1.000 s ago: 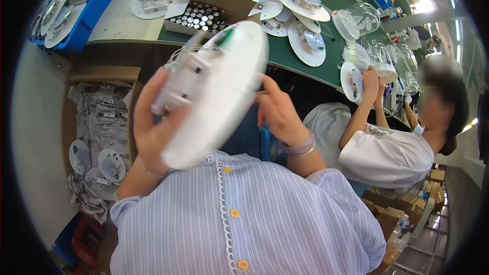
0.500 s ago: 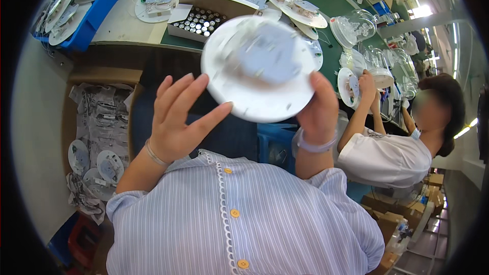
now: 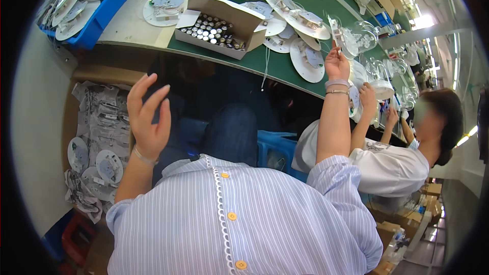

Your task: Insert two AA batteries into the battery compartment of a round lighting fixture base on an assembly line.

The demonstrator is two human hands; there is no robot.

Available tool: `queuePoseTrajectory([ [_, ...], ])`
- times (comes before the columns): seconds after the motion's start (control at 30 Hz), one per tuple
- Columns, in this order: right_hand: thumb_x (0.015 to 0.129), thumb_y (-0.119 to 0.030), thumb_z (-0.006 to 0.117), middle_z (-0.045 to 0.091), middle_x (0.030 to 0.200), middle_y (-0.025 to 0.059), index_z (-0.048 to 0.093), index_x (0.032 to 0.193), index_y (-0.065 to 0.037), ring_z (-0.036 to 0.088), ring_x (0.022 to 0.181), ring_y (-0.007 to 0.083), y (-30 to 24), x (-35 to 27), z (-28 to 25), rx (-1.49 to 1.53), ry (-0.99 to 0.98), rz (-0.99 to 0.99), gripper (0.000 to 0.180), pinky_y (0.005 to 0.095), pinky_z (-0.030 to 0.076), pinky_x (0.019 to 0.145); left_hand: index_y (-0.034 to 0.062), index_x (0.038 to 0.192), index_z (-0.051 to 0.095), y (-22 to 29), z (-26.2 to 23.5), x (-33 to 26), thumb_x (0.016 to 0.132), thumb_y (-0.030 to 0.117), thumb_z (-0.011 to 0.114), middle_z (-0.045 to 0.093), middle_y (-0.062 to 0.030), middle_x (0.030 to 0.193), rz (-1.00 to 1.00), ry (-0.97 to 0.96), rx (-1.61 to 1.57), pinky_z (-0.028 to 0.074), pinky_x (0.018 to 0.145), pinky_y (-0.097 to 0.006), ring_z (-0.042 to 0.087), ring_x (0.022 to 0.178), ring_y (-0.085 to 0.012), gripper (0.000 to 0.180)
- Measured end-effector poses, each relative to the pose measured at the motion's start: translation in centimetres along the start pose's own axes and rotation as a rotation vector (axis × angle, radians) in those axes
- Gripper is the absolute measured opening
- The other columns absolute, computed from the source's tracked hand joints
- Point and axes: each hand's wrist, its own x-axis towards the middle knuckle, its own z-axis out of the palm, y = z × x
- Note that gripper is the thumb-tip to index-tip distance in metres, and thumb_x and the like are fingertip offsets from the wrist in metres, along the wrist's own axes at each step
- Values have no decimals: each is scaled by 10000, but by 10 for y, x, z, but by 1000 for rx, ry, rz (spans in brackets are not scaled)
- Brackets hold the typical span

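Left hand raised, grip spread, nothing held, well apart from green counter. Right hand stretched out, grip pinching edge of white round plate, held tilted above counter near other plates.

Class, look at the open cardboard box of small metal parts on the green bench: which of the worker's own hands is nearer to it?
Left. The left hand, open and empty, is raised below the cardboard box; the right hand reaches far to its right, holding a white disc.
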Motion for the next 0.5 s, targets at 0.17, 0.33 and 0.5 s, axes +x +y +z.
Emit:
queuePoseTrajectory([
  [0.17,959,-209,251,542,1141,186,403,1178,24,578,715,174,-10,22,-18,-113,143,0,354,264,490,578,17,1041,574,-32,3,3,782,4,562,526,-124,1141,-186,58,53,379,906,-341,499,1057,-274,260],
  [0.33,932,-257,312,585,975,104,456,1150,21,494,611,127,-14,-2,0,-72,214,232,382,244,422,508,24,1144,501,-93,28,24,815,106,558,532,-127,1126,-503,127,-266,395,866,-323,523,988,-265,344],
  [0.5,907,-199,378,378,623,-10,507,959,7,322,489,92,10,-45,17,-69,27,319,249,229,282,421,34,1191,461,-156,56,70,784,219,622,493,-134,1185,-230,-17,432,363,907,-380,463,1082,-304,475],
])
